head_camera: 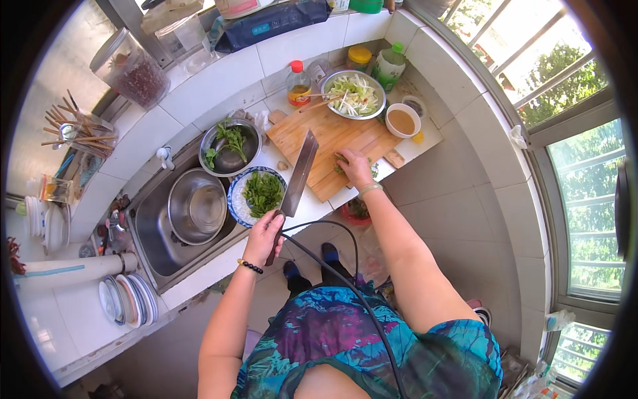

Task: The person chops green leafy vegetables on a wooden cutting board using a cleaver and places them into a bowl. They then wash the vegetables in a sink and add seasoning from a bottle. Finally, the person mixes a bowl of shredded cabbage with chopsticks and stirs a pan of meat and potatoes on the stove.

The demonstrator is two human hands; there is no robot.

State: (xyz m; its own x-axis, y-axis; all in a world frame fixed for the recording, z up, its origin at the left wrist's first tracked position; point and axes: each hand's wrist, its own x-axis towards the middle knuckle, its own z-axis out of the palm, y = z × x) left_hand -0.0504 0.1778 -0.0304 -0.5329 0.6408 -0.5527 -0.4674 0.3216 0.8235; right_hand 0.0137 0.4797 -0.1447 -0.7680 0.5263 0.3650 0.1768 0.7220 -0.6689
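My left hand [266,234] grips the dark handle of a Chinese cleaver [300,174]. The blade points up and away, over the near left edge of a wooden cutting board [329,137]. On the right part of that board, my right hand [356,167] curls its fingers over some chopped greens [340,168], largely hidden under them. Left of the blade stands a blue-rimmed bowl [234,187] with leafy greens [262,192] on top of white contents. Behind it, a steel basin [207,142] holds leafy stems [232,142].
A steel bowl of shredded vegetables [356,95] with chopsticks [319,102] rests at the board's back. Beside it are a bowl of brown liquid [401,121] and a red-capped bottle [298,85]. The sink [154,239] holds a steel pot [197,207]. A black cable [344,279] loops before my body.
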